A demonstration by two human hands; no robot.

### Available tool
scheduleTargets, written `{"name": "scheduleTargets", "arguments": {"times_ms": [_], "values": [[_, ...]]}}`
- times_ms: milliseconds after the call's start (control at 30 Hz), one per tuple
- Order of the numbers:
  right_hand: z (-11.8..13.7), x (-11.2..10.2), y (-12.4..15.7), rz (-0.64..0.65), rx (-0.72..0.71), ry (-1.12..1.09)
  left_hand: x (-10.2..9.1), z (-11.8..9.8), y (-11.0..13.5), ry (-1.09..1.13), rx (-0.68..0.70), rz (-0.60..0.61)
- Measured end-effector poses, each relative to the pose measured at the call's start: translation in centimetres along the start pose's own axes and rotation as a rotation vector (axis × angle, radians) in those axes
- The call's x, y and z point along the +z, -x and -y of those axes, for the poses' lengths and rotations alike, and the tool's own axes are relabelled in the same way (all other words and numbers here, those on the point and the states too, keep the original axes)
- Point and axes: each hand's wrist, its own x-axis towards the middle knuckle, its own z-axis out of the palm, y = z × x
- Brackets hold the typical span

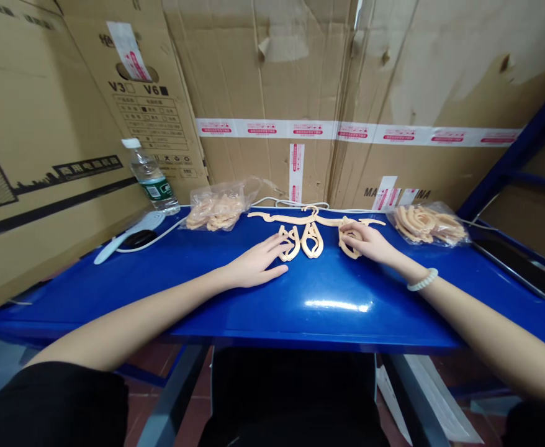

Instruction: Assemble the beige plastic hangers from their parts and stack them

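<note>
Both forearms are bare. Just behind the right hand (368, 242), a bracelet (422, 280) of small, round, white beads sits snug around the wrist as a single strand. Far behind the left hand (258, 264), the upper arm is covered by a short black left sleeve (53, 403) of plain, matte cloth with no print. Far behind the right hand, only a dark edge of the right sleeve (537, 425) shows.

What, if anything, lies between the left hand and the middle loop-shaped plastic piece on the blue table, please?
One thing: the left loop piece lies at the fingertips of the left hand, directly between it and the middle loop piece. Nothing else shows in that gap.
</note>
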Motion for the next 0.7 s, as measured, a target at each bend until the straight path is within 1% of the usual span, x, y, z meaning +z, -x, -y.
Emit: {"name": "scheduleTargets", "arguments": {"times_ms": [33, 100, 167, 233, 267, 333, 433, 533, 633, 700], "values": [[-0.3, 0.1, -0.1, 0.022, -0.025, 0.085, 0.0, 0.0, 0.0, -0.004, -0.011, 0.019], [-0.4, 0.4, 0.2, 0.046, -0.055, 0.24, 0.0, -0.1, 0.0, -0.005, -0.014, 0.013], [0.2, 0.7, 0.6, 0.012, -0.05, 0.368, -0.1, -0.1, 0.0, 0.009, -0.026, -0.028], [1.4, 1.0, 1.2, -0.055, -0.089, 0.419, -0.2, 0.1, 0.0, 0.028, -0.055, -0.056], [2.2, 1.1, 1.5, -0.079, -0.149, 0.41, -0.3, 0.2, -0.1, 0.03, -0.066, -0.049], [4.0, 1.6, 2.1, -0.092, -0.328, 0.363, -0.4, 0.3, 0.0, 0.009, -0.071, -0.008], [6.8, 2.8, 3.3, -0.023, -0.567, 0.328, -1.1, 0.2, 0.3, -0.034, -0.037, 0.038], [8.6, 4.0, 4.5, 0.042, -0.722, 0.404, -2.6, -0.5, 1.1, -0.018, 0.046, 0.098], [9.3, 4.7, 5.2, 0.026, -0.842, 0.525, -4.4, -1.4, 1.8, -0.001, 0.14, 0.192], [9.5, 4.9, 5.3, 0.016, -0.898, 0.594, -5.1, -1.9, 2.1, 0.009, 0.186, 0.233]]}}
